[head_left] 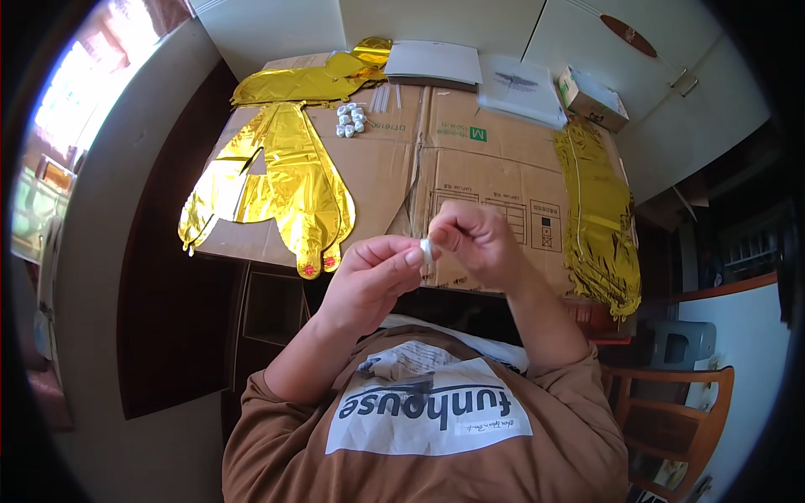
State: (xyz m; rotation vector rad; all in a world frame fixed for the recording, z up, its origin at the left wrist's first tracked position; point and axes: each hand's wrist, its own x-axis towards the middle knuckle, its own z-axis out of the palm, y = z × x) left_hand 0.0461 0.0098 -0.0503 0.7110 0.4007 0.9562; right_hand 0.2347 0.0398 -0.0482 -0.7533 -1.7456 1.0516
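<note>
Cardboard-covered table (470,180) behind; both hands raised together, left (369,281) and right (474,239) pinching small white piece (426,250).

Bright daylight pours through a window (80,80) at upper left. White cabinet doors (671,59) stand beyond the tabletop's far edge. A wooden chair (679,419) sits at lower right, and dark wood panelling (180,277) runs under the tabletop's left edge.

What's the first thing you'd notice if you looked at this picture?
The shiny gold foil balloon, lying flat on the cardboard sheet at the left, stands out first. A stack of gold foil balloons lies along the cardboard's right edge. In the middle, the left hand and right hand pinch a small white piece between their fingertips.
</note>
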